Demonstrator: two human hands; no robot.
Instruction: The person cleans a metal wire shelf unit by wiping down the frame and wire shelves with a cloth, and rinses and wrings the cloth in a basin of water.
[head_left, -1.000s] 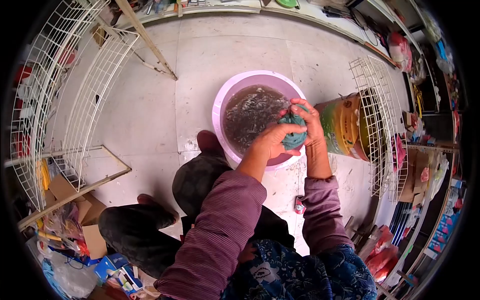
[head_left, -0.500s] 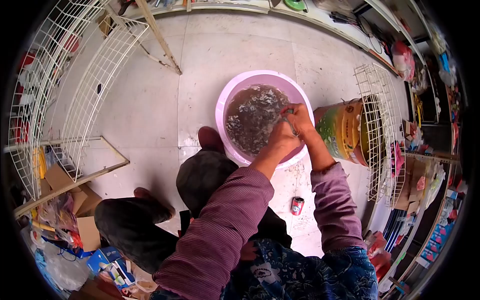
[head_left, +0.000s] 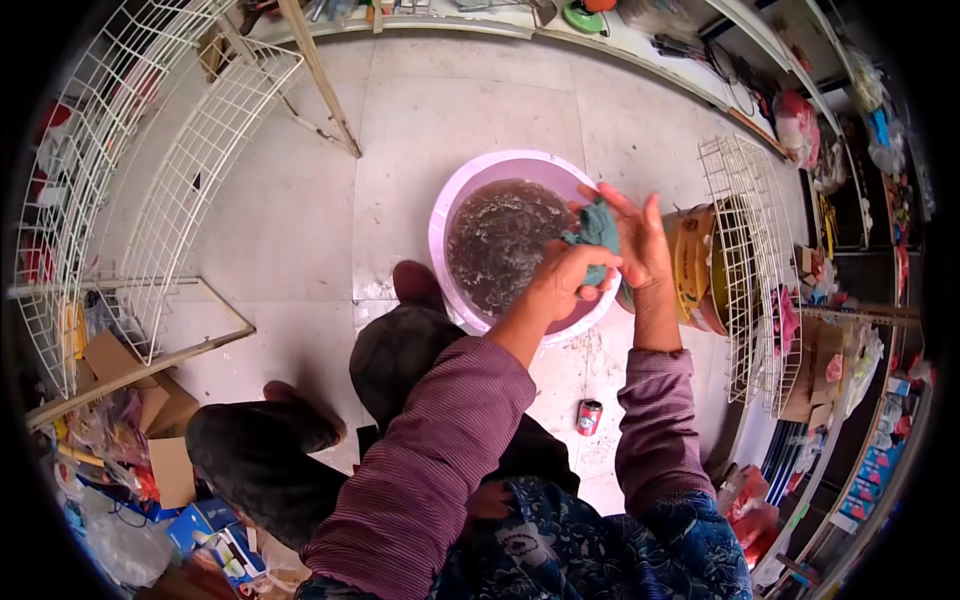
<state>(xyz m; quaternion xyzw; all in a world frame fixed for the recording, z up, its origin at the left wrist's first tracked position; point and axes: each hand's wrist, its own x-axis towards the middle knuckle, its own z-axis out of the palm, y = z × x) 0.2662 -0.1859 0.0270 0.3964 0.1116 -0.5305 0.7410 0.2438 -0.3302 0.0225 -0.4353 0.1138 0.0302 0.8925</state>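
Observation:
A pink basin (head_left: 446,215) of murky, rippling water stands on the floor in front of me. Over its right side, my left hand (head_left: 570,274) has its fingers closed on a crumpled green cloth (head_left: 598,232). My right hand (head_left: 643,240) is just right of the cloth, palm turned toward it, with fingers and thumb spread. The cloth lies between the two hands, bunched up, and its lower part is partly hidden by my left fingers.
A red can (head_left: 589,417) stands on the floor below the basin. Right of the basin are a large bucket (head_left: 692,268) and a wire rack (head_left: 745,270). More wire racks (head_left: 205,190) stand at the left, above cardboard boxes (head_left: 172,470). A shelf (head_left: 450,22) runs along the top.
Both hands were clasped together around the cloth over the basin. Now my right hand has opened and moved away to the right, and more of the cloth shows.

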